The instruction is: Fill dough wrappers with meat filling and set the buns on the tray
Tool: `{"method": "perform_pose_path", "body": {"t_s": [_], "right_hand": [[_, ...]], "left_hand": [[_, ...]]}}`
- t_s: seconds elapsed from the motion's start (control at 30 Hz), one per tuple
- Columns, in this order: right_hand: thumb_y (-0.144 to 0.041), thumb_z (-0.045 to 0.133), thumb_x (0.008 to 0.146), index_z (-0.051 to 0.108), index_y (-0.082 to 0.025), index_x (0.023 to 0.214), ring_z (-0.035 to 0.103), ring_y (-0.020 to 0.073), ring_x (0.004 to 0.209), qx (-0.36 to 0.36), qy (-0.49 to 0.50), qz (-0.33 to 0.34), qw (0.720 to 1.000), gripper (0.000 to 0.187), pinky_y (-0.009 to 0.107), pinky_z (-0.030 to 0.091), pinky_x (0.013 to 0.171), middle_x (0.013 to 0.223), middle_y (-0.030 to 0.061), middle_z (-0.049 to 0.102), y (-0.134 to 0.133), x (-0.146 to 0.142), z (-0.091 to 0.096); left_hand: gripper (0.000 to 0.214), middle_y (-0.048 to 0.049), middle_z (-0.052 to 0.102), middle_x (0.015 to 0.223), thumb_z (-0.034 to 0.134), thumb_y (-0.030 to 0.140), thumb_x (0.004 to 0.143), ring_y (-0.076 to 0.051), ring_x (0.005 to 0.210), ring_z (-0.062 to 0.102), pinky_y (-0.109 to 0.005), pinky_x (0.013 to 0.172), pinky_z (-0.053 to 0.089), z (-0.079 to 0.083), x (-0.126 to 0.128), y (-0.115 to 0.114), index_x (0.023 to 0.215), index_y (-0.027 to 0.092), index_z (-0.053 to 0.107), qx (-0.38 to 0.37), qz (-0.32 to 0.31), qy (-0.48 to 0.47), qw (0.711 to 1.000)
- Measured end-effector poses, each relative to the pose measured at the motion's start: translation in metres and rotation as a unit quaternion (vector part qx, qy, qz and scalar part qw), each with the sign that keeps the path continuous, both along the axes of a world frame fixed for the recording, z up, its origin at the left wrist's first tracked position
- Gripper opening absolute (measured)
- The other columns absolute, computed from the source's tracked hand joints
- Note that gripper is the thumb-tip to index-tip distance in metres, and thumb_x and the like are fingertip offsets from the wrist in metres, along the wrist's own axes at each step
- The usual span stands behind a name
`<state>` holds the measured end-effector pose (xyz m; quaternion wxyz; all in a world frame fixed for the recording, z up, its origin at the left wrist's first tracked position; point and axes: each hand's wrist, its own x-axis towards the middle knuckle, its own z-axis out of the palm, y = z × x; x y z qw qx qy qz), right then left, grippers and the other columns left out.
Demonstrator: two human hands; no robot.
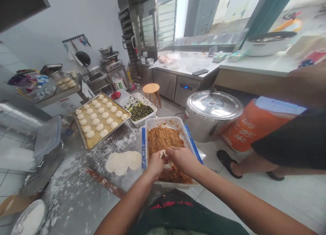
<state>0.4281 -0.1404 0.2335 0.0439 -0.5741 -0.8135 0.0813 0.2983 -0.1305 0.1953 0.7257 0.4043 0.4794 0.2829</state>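
1. The left hand (155, 165) and right hand (182, 159) meet just above a white plastic tub (168, 122), with the fingers (170, 152) of both curled closed around a piece of white dough (163, 155), pinching it, not spread open
2. The piece of white dough sits between the hands, directly over the brown filling (165, 139) that fills the tub, and a blue-edged board (144, 148) runs along the tub's left side
3. To the left, flattened dough rounds (123, 162) lie overlapping on the flour-dusted table (71, 197), with a wooden rolling pin (105, 182) nearer the person
4. Beyond them, a metal baking tray (102, 121) holds rows of round dough balls, and a plastic tub of chopped greens (139, 111) stands just beside it
5. To the right, a lidded steel stockpot (214, 116) stands on the tiled floor (267, 201) beside an orange sack (254, 126), near a co-worker's sandalled foot (228, 163)
6. Farther off are a wooden stool (152, 93) and a steel table (183, 63) carrying a phone (200, 72)
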Motion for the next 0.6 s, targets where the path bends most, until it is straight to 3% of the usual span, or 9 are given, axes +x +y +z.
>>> {"method": "perform_pose_path", "body": {"t_s": [0.07,0.13,0.2,0.3,0.5,0.6], "right_hand": [[-0.019,0.051,0.077,0.057,-0.017,0.09,0.062,0.0191,0.067,0.0,0.005,-0.003,1.0,0.014,0.024,0.033,0.053,0.072,0.0052,0.065,0.0018,-0.0013,0.0002],[-0.018,0.052,0.076,0.058,-0.018,0.084,0.062,0.0194,0.067,-0.007,0.005,0.004,1.0,0.01,0.024,0.033,0.052,0.072,0.0045,0.065,0.0043,-0.0016,0.0015],[-0.019,0.05,0.078,0.057,-0.018,0.074,0.062,0.0188,0.067,-0.007,0.001,0.001,1.0,0.008,0.024,0.032,0.053,0.073,0.0049,0.065,0.0059,-0.0011,0.0034],[-0.02,0.046,0.081,0.056,-0.017,0.075,0.061,0.0175,0.067,0.003,-0.003,-0.014,1.0,0.012,0.024,0.033,0.053,0.074,0.0058,0.064,0.0057,-0.0011,0.0051],[-0.019,0.049,0.08,0.054,-0.016,0.091,0.062,0.0185,0.071,-0.012,0.004,-0.021,1.0,0.013,0.023,0.034,0.053,0.077,0.0072,0.066,0.0044,-0.0044,0.0005],[-0.016,0.051,0.076,0.056,-0.016,0.084,0.062,0.0192,0.07,-0.022,-0.004,-0.001,1.0,0.01,0.023,0.035,0.054,0.077,0.0078,0.066,0.0056,-0.0046,-0.0003]], "left_hand": [[0.018,-0.0023,0.059,0.071,0.058,0.019,0.064,-0.014,0.065,0.053,-0.034,0.064,0.047,-0.0001,-0.0007,0.0019,0.081,0.017,0.061,-0.002,-0.01,0.018,1.0],[0.021,-0.002,0.059,0.071,0.055,0.015,0.061,-0.014,0.065,0.052,-0.034,0.064,0.047,0.0006,-0.0018,0.0035,0.082,0.017,0.06,-0.017,-0.011,0.014,1.0],[0.028,-0.0011,0.058,0.075,0.055,0.013,0.06,-0.013,0.067,0.053,-0.032,0.064,0.048,0.0023,-0.0029,0.0038,0.087,0.018,0.057,-0.044,0.019,-0.022,0.999],[0.036,-0.0006,0.057,0.081,0.055,0.016,0.06,-0.013,0.069,0.054,-0.03,0.064,0.048,0.0049,-0.0039,0.0016,0.096,0.021,0.052,-0.083,0.089,-0.093,0.988],[0.039,-0.0018,0.057,0.087,0.052,0.01,0.056,-0.013,0.072,0.053,-0.028,0.064,0.047,0.0015,-0.0019,-0.003,0.094,0.02,0.055,-0.046,0.095,-0.062,0.992],[0.039,-0.0018,0.057,0.085,0.05,0.01,0.057,-0.012,0.069,0.051,-0.026,0.061,0.045,-0.0018,0.0008,-0.0032,0.095,0.02,0.055,-0.027,0.088,-0.036,0.995]]}}
